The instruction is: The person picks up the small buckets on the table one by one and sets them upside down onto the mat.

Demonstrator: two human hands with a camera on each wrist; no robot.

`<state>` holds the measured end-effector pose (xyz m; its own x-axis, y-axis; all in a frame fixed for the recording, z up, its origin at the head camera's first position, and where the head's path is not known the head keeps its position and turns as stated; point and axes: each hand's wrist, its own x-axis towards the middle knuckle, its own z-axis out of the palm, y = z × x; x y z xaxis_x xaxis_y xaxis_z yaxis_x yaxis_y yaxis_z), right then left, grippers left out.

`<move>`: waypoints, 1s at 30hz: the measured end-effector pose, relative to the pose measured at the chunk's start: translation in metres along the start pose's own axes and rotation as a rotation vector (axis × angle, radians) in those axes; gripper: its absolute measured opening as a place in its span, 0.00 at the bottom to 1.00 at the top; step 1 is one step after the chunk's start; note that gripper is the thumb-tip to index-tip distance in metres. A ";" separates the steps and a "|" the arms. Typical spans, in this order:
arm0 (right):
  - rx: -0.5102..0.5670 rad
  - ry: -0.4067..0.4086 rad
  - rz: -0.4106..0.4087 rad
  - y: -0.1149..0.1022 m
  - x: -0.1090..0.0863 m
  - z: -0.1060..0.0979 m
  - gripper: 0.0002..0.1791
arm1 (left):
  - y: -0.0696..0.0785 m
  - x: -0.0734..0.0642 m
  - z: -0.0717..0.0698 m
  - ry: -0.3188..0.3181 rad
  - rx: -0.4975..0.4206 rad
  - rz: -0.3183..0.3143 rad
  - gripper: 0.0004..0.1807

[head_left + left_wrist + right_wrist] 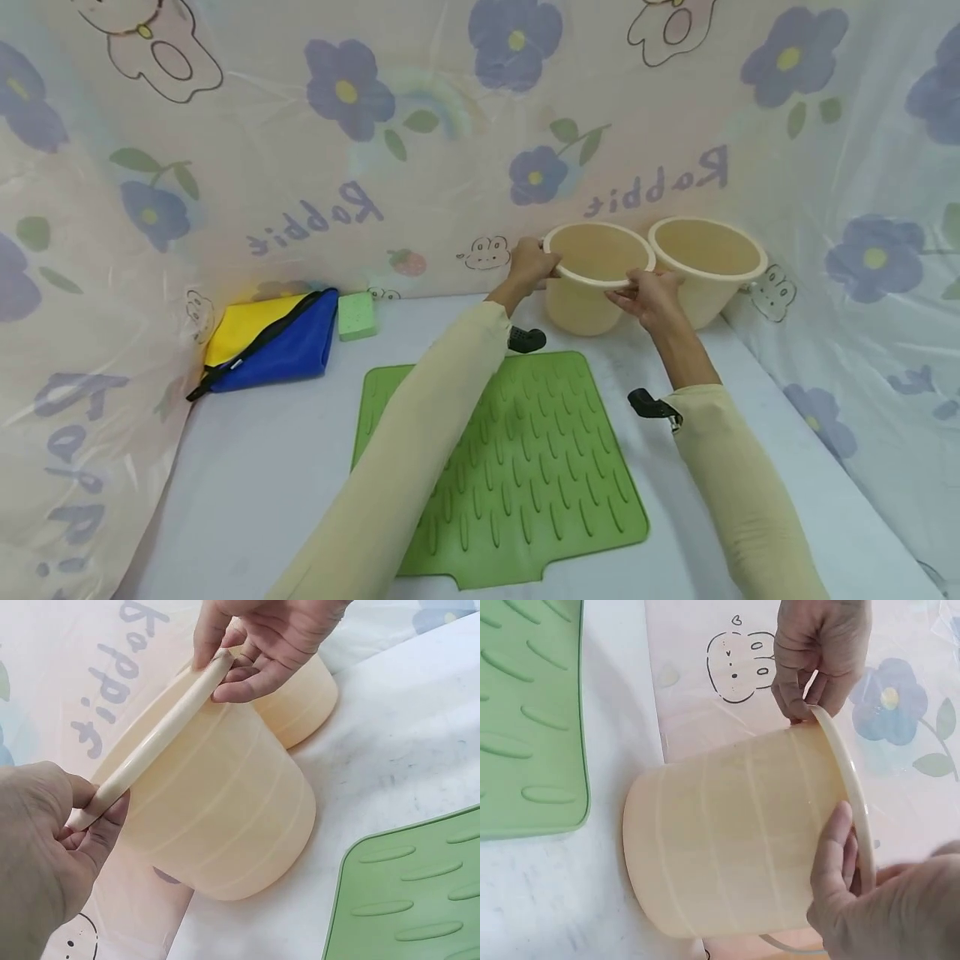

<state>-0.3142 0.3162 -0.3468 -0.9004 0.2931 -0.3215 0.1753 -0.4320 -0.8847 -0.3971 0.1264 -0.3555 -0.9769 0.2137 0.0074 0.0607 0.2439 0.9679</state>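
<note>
Both hands hold a cream plastic bucket (585, 304) by its rim, at the back of the table. My left hand (531, 265) pinches the rim's left side, thumb and fingers on either face of it. On the other side my right hand (651, 298) grips the rim with its thumb and curled fingers. Ribbed bands run round the bucket's wall (727, 840) in the right wrist view. A second cream bucket (708, 292) stands close by on the right, partly hidden behind the first in the left wrist view (300, 705).
A green ridged mat (525, 467) lies on the white table (255, 467) in front of the buckets. At the back left are a folded yellow and blue cloth item (277, 346) with a black edge and a green sponge (357, 316). Printed plastic sheeting (450, 150) hangs around the table.
</note>
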 end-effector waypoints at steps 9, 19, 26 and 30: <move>0.166 0.009 -0.061 -0.001 0.015 -0.012 0.32 | -0.001 -0.003 -0.003 0.012 -0.112 -0.015 0.20; 0.173 -0.024 -0.050 0.001 0.018 -0.025 0.11 | -0.002 -0.004 -0.001 -0.004 -0.119 -0.042 0.22; 0.149 -0.009 -0.022 -0.002 0.023 -0.025 0.07 | -0.003 0.000 -0.002 -0.048 -0.105 -0.050 0.21; 0.145 -0.011 0.022 -0.003 0.025 -0.023 0.08 | -0.005 0.004 -0.002 -0.027 -0.134 -0.079 0.20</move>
<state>-0.3279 0.3445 -0.3605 -0.9013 0.2730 -0.3362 0.1365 -0.5576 -0.8188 -0.4014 0.1244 -0.3598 -0.9716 0.2245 -0.0751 -0.0457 0.1334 0.9900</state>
